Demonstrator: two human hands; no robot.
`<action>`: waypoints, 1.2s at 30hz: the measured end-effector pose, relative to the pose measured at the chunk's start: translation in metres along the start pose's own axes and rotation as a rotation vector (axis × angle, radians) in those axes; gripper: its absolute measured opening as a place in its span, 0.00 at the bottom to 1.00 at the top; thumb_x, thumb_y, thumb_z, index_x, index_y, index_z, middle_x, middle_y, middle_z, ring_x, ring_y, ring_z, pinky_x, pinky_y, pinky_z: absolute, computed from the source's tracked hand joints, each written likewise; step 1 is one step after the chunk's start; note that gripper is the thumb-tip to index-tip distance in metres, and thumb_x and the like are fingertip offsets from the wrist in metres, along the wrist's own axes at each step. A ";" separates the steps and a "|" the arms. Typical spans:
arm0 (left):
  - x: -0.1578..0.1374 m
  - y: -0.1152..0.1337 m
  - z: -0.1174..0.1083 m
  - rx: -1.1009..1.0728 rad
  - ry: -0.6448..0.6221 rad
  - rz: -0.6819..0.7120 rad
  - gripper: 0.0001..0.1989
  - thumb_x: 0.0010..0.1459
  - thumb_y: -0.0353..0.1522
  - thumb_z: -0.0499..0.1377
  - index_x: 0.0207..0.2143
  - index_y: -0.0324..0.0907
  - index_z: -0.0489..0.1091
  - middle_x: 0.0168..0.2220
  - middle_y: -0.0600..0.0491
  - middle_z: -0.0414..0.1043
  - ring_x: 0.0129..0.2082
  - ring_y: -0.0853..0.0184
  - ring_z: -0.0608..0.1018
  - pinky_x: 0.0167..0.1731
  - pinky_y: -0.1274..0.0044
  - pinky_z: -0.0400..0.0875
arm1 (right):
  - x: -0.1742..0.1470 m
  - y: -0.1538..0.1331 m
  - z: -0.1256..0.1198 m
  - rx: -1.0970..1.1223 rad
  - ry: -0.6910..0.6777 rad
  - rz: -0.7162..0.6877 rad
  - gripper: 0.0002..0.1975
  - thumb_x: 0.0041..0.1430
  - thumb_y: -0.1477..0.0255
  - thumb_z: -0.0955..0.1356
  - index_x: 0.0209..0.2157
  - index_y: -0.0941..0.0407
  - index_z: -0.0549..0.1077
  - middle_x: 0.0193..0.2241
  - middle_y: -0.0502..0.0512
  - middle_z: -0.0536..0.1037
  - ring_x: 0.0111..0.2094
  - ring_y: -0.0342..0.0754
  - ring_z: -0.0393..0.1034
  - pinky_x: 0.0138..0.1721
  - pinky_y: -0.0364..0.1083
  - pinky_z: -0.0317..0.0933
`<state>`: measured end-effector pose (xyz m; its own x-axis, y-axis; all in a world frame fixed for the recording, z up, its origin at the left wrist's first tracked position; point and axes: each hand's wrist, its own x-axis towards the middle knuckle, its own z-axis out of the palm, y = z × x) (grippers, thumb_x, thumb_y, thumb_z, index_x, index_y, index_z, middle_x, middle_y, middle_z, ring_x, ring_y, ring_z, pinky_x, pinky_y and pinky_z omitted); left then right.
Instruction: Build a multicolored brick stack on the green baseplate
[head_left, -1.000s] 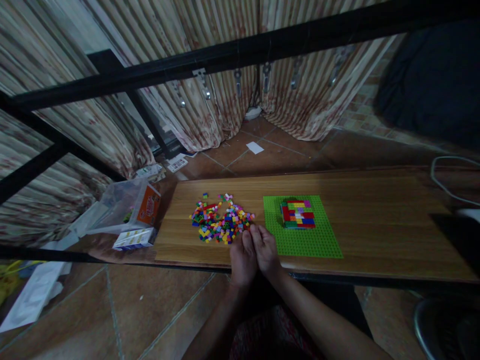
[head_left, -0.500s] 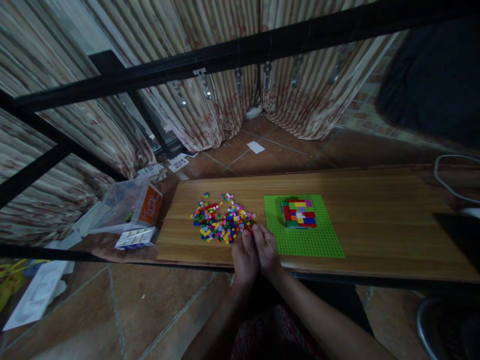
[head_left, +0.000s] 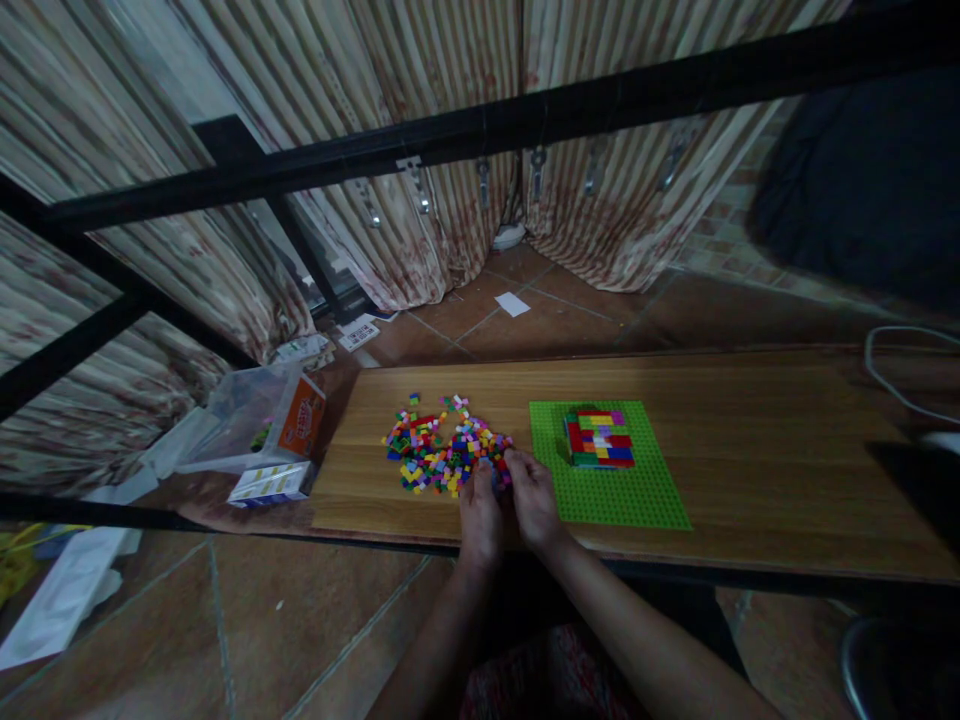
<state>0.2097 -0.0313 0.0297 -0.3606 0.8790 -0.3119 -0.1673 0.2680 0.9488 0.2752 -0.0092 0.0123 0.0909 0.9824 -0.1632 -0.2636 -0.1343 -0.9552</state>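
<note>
My left hand (head_left: pixel 481 515) is at the near right edge of a heap of small toy building bricks (head_left: pixel 442 455) in many colours. Its fingers are curled at the bricks, and whatever lies between them is too small to make out. Just to its right is my right hand (head_left: pixel 535 500), fingers bent and closed towards the left hand; what they hold is hidden. A narrow gap with a few bricks parts the two hands. Right of them lies a green studded baseplate (head_left: pixel 630 505), bearing a low multicoloured block of joined bricks (head_left: pixel 600 440).
The wooden tabletop (head_left: pixel 765 460) extends far to the right. At its left end are a clear plastic bin (head_left: pixel 232 425) with an orange label and a white-and-blue box (head_left: pixel 271 483). A black metal bar (head_left: pixel 465 135) with hanging clips crosses above, before striped curtains (head_left: pixel 442 230).
My hands were pressed together around a small red piece; now they have come slightly apart. The left fingers have shifted left, among the edge bricks. The view has tilted a little.
</note>
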 end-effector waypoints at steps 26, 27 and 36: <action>0.008 -0.007 0.006 0.196 0.059 0.218 0.24 0.61 0.48 0.48 0.26 0.39 0.70 0.23 0.52 0.70 0.24 0.69 0.69 0.26 0.78 0.61 | 0.005 0.003 0.007 -0.031 0.077 -0.021 0.20 0.55 0.52 0.64 0.22 0.54 0.66 0.21 0.48 0.70 0.25 0.44 0.63 0.30 0.44 0.59; 0.010 -0.007 0.006 0.199 0.059 0.211 0.25 0.61 0.48 0.48 0.26 0.39 0.70 0.23 0.51 0.70 0.24 0.69 0.69 0.26 0.77 0.62 | 0.005 0.004 0.008 -0.014 0.089 -0.019 0.20 0.55 0.52 0.64 0.22 0.54 0.66 0.22 0.49 0.70 0.26 0.45 0.64 0.30 0.44 0.59; 0.021 -0.009 0.000 0.126 -0.009 0.131 0.23 0.58 0.48 0.52 0.33 0.38 0.75 0.29 0.48 0.76 0.32 0.63 0.75 0.36 0.73 0.69 | 0.015 0.007 0.006 -0.201 0.121 -0.027 0.24 0.56 0.49 0.61 0.22 0.55 0.68 0.20 0.50 0.71 0.23 0.45 0.63 0.25 0.44 0.57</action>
<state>0.2037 -0.0147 0.0148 -0.3637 0.9128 -0.1856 -0.0032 0.1980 0.9802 0.2686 0.0053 0.0045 0.2131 0.9649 -0.1534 -0.0643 -0.1428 -0.9877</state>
